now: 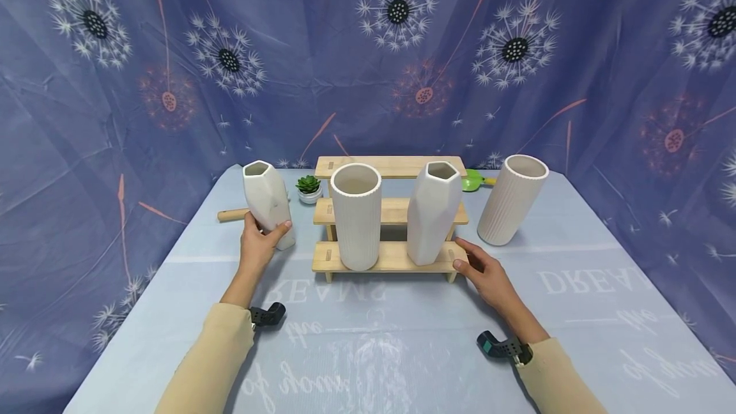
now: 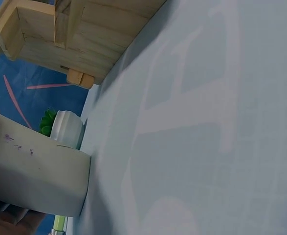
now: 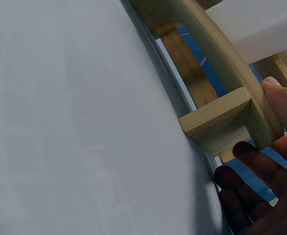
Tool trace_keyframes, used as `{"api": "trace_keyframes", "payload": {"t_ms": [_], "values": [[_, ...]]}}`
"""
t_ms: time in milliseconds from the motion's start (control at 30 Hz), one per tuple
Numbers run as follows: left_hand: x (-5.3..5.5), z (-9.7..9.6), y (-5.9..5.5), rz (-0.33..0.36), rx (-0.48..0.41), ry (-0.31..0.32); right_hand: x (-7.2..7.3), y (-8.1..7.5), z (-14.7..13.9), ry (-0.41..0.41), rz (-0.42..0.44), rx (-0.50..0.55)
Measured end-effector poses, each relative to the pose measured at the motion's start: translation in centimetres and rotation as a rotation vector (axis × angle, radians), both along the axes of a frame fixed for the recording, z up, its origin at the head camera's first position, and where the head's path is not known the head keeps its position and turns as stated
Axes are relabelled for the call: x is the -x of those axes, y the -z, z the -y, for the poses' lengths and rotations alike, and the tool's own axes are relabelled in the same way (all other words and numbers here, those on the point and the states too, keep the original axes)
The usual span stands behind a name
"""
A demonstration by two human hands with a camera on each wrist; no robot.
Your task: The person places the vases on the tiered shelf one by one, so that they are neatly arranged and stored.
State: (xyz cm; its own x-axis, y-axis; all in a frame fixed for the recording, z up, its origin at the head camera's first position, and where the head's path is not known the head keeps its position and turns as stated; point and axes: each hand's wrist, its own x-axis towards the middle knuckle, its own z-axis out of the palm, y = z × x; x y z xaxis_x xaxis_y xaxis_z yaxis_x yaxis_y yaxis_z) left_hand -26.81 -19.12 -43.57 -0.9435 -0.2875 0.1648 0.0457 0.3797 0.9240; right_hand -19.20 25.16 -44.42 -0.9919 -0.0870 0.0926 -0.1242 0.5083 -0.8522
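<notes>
At the left, my left hand [image 1: 261, 245] grips the lower part of a white faceted vase [image 1: 266, 200]. In the left wrist view this vase [image 2: 40, 169] has its base at the cloth, with thumb and fingers on opposite sides. A three-step wooden stand [image 1: 397, 167] is in the middle. My right hand [image 1: 483, 273] pinches the right end of its lowest step; the right wrist view shows the thumb against the board [image 3: 255, 105] and a finger behind it. On that step stand a ribbed white vase [image 1: 358, 225] and another faceted vase [image 1: 431, 222].
A second ribbed vase [image 1: 512, 203] stands to the right of the stand. A small potted succulent [image 1: 308, 189] is at the back left, near a wooden handle [image 1: 232, 214]. Behind the stand lies a green tool [image 1: 471, 180]. A patterned curtain [image 1: 322, 69] hangs behind the table.
</notes>
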Motion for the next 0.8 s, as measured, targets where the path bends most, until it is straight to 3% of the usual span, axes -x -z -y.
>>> {"api": "trace_keyframes", "payload": {"t_ms": [133, 400, 800], "values": [[0.0, 0.1, 0.1, -0.004, -0.002, -0.004, -0.4, -0.8, 0.3, 0.003, -0.005, 0.003], [-0.4, 0.2, 0.0, -0.018, -0.011, -0.001, -0.3, -0.6, 0.2, 0.005, -0.011, 0.003], [-1.5, -0.2, -1.6, -0.06, -0.055, 0.008, -0.3, -0.7, 0.4, 0.014, -0.006, -0.027]]}}
